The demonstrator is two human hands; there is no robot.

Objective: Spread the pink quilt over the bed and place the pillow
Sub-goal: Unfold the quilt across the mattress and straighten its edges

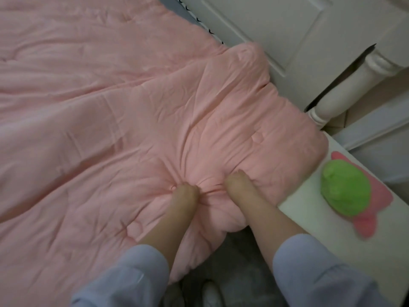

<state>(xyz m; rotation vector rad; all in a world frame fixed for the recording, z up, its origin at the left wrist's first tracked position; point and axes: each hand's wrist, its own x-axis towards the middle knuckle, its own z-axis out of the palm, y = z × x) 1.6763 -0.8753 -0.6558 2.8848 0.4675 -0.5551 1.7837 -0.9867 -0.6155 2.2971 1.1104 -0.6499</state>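
Observation:
The pink quilt (110, 96) lies spread across the bed and fills most of the view, with its near right corner bunched and hanging over the bed's edge. My left hand (184, 197) and my right hand (240, 187) sit side by side on that bunched corner. Both are closed on folds of the fabric, which puckers between them. The fingertips are buried in the quilt. No pillow is in view.
A white bedside surface (314, 222) stands at the right, carrying a green and pink plush toy (345, 189). A white panelled headboard or door (276, 34) and a turned white post (345, 89) rise behind the quilt's far right edge. Grey floor (232, 262) shows between my sleeves.

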